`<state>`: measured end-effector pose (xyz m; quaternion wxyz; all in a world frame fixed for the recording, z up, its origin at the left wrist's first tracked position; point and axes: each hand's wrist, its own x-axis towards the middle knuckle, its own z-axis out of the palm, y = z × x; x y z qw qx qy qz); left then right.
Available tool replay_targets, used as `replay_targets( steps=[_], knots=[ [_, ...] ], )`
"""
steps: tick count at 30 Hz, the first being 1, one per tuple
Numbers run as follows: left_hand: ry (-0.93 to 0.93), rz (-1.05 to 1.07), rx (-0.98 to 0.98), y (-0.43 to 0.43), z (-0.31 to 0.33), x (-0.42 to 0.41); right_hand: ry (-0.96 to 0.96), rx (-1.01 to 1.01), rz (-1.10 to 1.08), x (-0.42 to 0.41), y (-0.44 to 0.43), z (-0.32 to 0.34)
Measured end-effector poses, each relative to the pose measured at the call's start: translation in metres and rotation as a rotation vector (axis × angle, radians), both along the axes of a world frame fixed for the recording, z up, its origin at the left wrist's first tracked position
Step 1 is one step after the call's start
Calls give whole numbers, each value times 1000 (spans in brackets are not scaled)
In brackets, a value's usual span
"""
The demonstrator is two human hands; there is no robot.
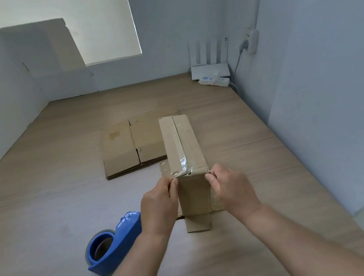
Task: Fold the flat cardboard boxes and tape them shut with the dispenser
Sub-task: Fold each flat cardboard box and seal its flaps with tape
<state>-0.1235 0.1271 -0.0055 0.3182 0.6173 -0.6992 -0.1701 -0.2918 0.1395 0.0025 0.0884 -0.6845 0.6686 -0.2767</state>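
A folded brown cardboard box (183, 142) stands on the wooden table, its top seam covered by clear tape that wrinkles over the near edge. My left hand (160, 205) grips the near left edge of the box and my right hand (232, 188) grips the near right edge. Loose bottom flaps stick out beneath the box toward me. A stack of flat cardboard boxes (129, 147) lies just behind and left of it. The blue tape dispenser (112, 243) lies on the table left of my left forearm.
The wooden table (43, 211) meets white walls at left, back and right. A white router and a power strip (214, 78) sit in the far right corner. Large cardboard sheets (56, 53) lean against the back left wall.
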Motion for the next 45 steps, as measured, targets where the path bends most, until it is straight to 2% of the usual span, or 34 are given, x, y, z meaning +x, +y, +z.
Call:
replay_targets(
  steps=[2,5,7,10,13,16,21,23,26,27,28,30,31,34,40,43,45],
  knots=[
    [-24,14,1,7,-2,-6,-60,2,-14,6,5,-6],
    [40,-34,75,7,-5,4,-156,246,143,-12,2,8],
    [101,-112,148,4,-1,14,-165,309,217,-24,-4,20],
    [60,-188,214,-1,7,22,-98,312,244,-28,-11,27],
    [-2,-156,205,-8,7,26,-55,283,245,-22,-11,21],
    [23,-108,236,-15,9,27,-58,205,225,-18,-9,15],
    [14,-161,277,-31,12,23,-115,163,154,-18,-8,8],
    [-49,-160,261,-30,14,23,-134,170,137,-17,-10,6],
    [-278,-91,-81,-19,9,15,-144,201,121,-10,-11,10],
    [-387,-68,-135,-12,8,8,-143,212,112,-9,-11,11],
    [-439,-46,-49,-4,10,-1,-136,232,98,-6,-11,13],
    [-375,-25,233,10,4,-14,-119,286,60,-3,-10,17],
    [-318,-34,313,13,-4,-16,-128,316,32,0,-10,19],
    [-205,-78,308,18,-9,-10,-175,372,-86,8,-11,30],
    [-117,-354,453,11,3,6,26,385,-186,25,-21,39],
    [-7,-303,445,0,8,26,73,427,-166,11,-29,49],
    [67,-213,411,-7,18,39,11,481,-106,-9,-32,60]
  ],
)
